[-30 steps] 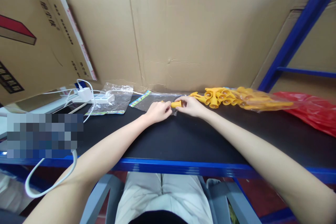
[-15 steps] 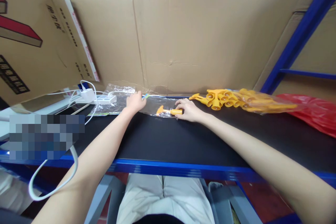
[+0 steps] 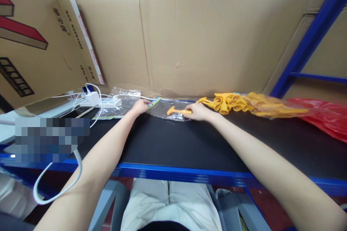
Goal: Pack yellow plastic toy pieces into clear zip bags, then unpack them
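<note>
An orange toy hammer [image 3: 177, 111] with a claw-shaped head points left, over a clear plastic bag [image 3: 159, 112] lying flat on the black tabletop. My right hand [image 3: 197, 111] is closed on the end of its handle. The fingers of my left hand [image 3: 140, 107] are closed on the colourful printed edge [image 3: 154, 103] of the bag, which tilts up a little. Whether the hammer is inside the bag or on top of it, I cannot tell. Another clear bag [image 3: 126, 108] with a printed edge lies just left of my left hand.
Several orange toy pieces [image 3: 225, 103] lie to the right, some in clear plastic, beside a red plastic bag [image 3: 320, 112]. A white power strip [image 3: 110, 103] with cables sits at the left. Cardboard [image 3: 203, 43] stands behind the table; a blue rail [image 3: 179, 173] runs along its front.
My left hand has lifted the bag's printed edge, which now shows more. My right hand has shifted slightly right, gripping the hammer's handle, and the hammer has moved a little right and up.
</note>
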`<state>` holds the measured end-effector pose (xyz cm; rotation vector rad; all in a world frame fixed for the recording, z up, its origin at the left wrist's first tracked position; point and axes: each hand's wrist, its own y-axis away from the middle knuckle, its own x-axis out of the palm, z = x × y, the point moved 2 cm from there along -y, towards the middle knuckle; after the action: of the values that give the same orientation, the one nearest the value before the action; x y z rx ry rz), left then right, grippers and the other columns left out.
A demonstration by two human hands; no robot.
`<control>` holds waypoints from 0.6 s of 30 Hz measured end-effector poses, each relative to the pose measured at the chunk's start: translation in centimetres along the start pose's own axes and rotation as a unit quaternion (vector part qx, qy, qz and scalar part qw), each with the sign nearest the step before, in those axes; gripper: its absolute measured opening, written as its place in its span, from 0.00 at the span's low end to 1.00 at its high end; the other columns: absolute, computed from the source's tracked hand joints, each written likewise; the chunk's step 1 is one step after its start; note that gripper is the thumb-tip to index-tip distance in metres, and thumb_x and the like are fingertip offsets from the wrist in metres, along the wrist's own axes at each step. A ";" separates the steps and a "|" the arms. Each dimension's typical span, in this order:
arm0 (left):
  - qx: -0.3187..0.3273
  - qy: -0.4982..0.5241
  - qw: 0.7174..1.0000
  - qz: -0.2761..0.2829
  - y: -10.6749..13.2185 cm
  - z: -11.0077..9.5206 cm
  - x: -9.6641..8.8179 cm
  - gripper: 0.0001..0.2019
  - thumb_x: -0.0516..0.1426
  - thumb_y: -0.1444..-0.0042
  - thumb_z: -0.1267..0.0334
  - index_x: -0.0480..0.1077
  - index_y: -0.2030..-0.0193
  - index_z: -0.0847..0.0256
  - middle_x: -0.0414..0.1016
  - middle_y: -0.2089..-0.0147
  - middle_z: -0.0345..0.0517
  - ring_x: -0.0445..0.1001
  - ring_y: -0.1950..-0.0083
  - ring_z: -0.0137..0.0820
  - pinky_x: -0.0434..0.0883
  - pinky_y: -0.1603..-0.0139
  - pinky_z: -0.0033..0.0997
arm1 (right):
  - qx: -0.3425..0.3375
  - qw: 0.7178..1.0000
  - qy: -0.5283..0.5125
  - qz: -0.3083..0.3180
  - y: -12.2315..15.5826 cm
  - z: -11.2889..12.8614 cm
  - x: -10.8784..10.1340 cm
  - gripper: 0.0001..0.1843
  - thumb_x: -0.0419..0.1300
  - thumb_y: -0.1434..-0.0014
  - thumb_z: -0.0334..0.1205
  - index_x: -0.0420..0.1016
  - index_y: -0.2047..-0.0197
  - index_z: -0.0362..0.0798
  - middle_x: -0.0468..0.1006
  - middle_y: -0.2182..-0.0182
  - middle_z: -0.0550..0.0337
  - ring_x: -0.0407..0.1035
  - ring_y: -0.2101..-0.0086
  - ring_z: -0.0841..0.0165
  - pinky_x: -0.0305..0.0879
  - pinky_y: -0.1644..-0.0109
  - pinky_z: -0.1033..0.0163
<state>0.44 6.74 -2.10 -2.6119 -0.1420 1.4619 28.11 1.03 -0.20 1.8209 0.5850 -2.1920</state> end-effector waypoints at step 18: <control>-0.061 0.365 0.906 0.208 2.4 -3.8 1.8 0.20 0.51 0.50 0.82 0.70 0.50 0.72 0.77 0.59 0.53 0.78 0.65 0.29 0.74 0.55 0.30 | -0.060 0.943 -0.327 -0.029 0.4 -0.7 1.0 0.22 0.61 0.52 0.52 0.80 0.61 0.43 0.79 0.63 0.52 0.72 0.62 0.59 0.67 0.60 0.60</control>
<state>4.61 4.38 -2.07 -3.2234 0.4436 0.4473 28.72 1.08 -1.32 0.9238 0.5991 -2.5292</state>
